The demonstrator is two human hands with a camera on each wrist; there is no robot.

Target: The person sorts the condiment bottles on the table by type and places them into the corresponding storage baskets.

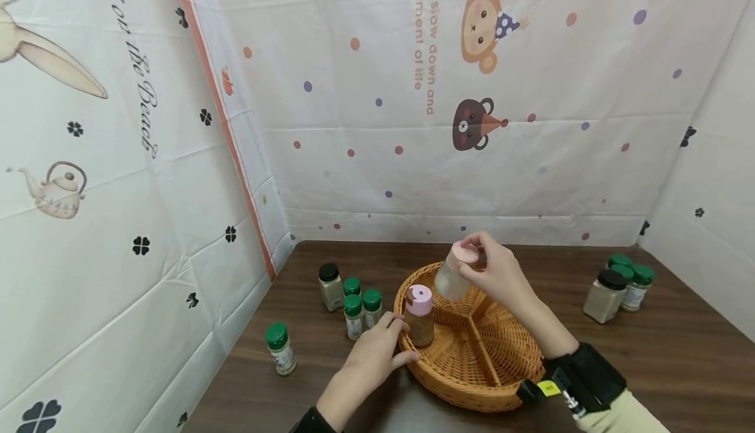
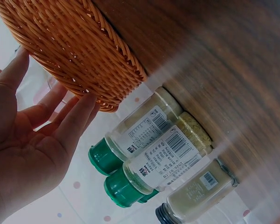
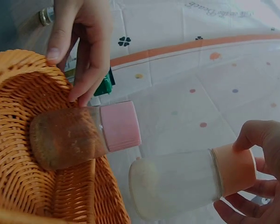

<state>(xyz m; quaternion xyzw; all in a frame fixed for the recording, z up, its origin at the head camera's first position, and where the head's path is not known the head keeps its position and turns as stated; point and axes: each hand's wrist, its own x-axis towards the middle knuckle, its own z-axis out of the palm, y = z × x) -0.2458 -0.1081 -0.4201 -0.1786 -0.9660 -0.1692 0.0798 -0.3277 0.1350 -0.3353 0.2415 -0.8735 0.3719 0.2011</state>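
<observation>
The raised right hand [image 1: 495,272] pinches a pale shaker [image 1: 451,281] by its lid [image 1: 465,252] above the wicker basket [image 1: 466,396]; the left hand [image 1: 373,349], fingers loosely spread, touches the basket's edge. Near it, a brown shaker [image 1: 420,328] stands inside; green-capped jars [image 1: 354,321] stand outside.

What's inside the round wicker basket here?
A brown jar stands at the left; dividers show too. Whatever lies directly behind it is hidden, and the pale jar in the right hand covers part of the far side.
</observation>
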